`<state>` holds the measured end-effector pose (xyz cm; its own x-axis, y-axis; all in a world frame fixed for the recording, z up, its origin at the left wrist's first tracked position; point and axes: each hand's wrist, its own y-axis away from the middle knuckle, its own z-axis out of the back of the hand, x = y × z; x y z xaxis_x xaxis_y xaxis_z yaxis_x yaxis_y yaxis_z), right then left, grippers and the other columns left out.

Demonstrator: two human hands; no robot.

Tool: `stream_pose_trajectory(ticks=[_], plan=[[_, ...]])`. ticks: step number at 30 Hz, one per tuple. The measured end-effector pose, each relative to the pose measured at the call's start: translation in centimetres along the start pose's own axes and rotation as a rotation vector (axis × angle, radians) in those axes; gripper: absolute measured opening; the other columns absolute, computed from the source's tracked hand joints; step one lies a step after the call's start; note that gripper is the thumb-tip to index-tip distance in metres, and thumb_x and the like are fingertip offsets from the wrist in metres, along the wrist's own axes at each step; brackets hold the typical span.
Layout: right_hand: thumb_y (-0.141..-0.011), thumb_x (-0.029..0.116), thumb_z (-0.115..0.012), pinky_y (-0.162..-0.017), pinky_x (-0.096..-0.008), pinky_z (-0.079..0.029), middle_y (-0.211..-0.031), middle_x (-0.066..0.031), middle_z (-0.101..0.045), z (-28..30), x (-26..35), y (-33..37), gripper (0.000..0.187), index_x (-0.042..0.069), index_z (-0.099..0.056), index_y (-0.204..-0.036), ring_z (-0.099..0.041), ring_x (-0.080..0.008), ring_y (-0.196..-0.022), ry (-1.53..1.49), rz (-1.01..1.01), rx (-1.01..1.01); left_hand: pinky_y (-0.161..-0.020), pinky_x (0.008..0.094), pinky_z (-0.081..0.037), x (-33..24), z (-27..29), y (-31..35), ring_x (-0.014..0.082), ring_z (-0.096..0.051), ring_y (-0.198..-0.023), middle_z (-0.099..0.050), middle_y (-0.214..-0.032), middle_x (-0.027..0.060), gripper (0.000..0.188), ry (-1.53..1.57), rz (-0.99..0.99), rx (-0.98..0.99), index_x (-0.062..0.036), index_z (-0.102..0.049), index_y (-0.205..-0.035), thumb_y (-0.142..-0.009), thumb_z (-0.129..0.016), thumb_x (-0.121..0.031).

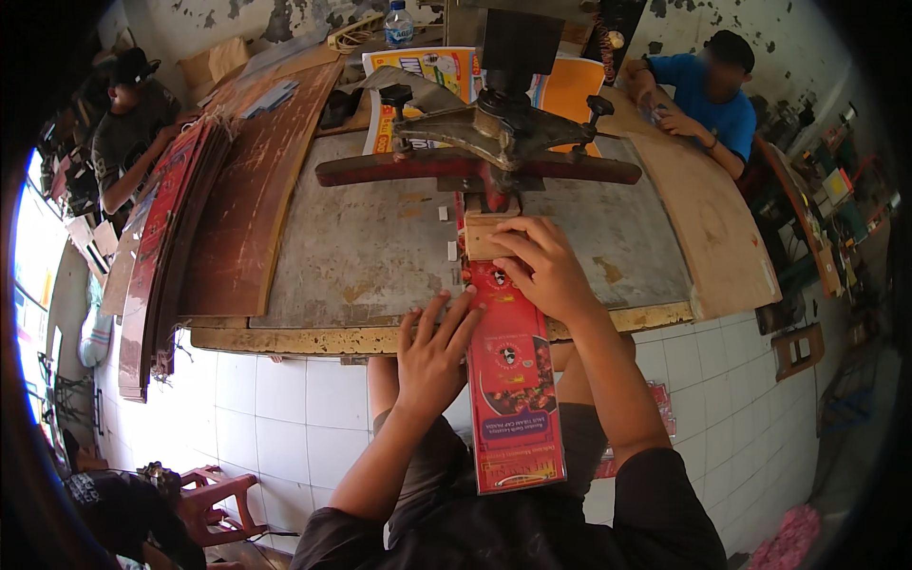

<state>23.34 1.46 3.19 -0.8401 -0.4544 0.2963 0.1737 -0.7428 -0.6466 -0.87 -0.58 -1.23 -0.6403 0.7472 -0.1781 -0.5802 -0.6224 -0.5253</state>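
A long red printed strip (513,380), apparently stiff and glossy, runs from under the press (494,133) over the table's near edge toward my lap. My left hand (437,356) lies along its left side with the fingers stretched, their tips touching the strip at the table edge. A small wooden block (482,236) rests across the strip's far end, just before the press's red foot. Over that block bend the fingers of my right hand (546,271), the thumb by its near side. The strip's far end is mostly hidden.
Small white pieces (451,251) lie left of the strip on the metal-topped table (361,247). Red strips are stacked (161,237) at the left. Two people sit across, one left, one right in a blue shirt (727,119). A red stool (223,508) stands at lower left.
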Motion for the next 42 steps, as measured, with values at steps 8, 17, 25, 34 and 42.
stream_pose_trajectory(ticks=[8, 17, 25, 34, 42], plan=[[-0.086, 0.011, -0.081, -0.101, -0.0426, -0.050, -0.125, -0.0019, -0.066, 0.3, 0.1, -0.3, 0.034, 0.007, -0.073, -0.119, -0.062, -0.0265, -0.116, 0.055, -0.001, 0.015, -0.117, 0.0478, -0.037, 0.0, -0.1, 0.1, 0.0232, -0.054, -0.142, -0.059, -0.157, -0.0022, 0.054, 0.011, -0.002, -0.009, -0.0189, -0.065, -0.140, -0.087, -0.070, -0.012], [-0.089, 0.013, -0.081, -0.102, -0.0431, -0.050, -0.125, -0.0042, -0.068, 0.6, 0.2, -0.3, 0.033, 0.005, -0.073, -0.120, -0.063, -0.0284, -0.117, 0.033, -0.011, 0.003, -0.116, 0.0521, -0.038, 0.1, 2.0, -0.6, 0.0279, -0.053, -0.143, -0.056, -0.159, 0.0016, 0.065, 0.090, -0.032, 0.107, -0.0175, -0.062, -0.146, -0.082, -0.074, -0.013], [-0.103, 0.022, -0.069, -0.109, -0.0445, -0.049, -0.133, -0.0166, -0.066, 4.7, -7.8, 0.3, 0.032, 0.001, -0.069, -0.128, -0.062, -0.0370, -0.126, -0.007, -0.232, 0.210, -0.118, 0.0558, -0.039, 8.8, 5.5, -6.8, 0.0360, -0.054, -0.143, -0.058, -0.155, 0.0119, 0.061, 0.361, -0.186, 0.210, -0.0133, -0.064, -0.144, -0.085, -0.074, -0.027], [-0.093, 0.038, -0.079, -0.117, -0.0487, -0.044, -0.142, -0.0210, -0.061, 3.5, -9.7, -0.7, 0.061, 0.007, -0.062, -0.143, -0.054, -0.0419, -0.137, -0.085, -0.066, 0.315, -0.117, 0.0545, -0.038, 10.2, 1.2, -12.6, 0.0397, -0.052, -0.142, -0.059, -0.151, 0.0182, 0.065, 0.213, -0.235, 0.181, -0.0100, -0.063, -0.141, -0.085, -0.076, -0.040], [-0.086, 0.042, -0.085, -0.119, -0.0491, -0.042, -0.146, -0.0191, -0.060, 3.4, -10.5, -0.6, 0.064, 0.007, -0.066, -0.137, -0.053, -0.0398, -0.138, -0.059, -0.031, 0.369, -0.121, 0.0554, -0.034, 10.2, 0.5, -13.0, 0.0381, -0.048, -0.148, -0.059, -0.151, 0.0182, 0.072, 0.183, -0.276, 0.216, -0.0079, -0.062, -0.141, -0.081, -0.078, -0.046]])
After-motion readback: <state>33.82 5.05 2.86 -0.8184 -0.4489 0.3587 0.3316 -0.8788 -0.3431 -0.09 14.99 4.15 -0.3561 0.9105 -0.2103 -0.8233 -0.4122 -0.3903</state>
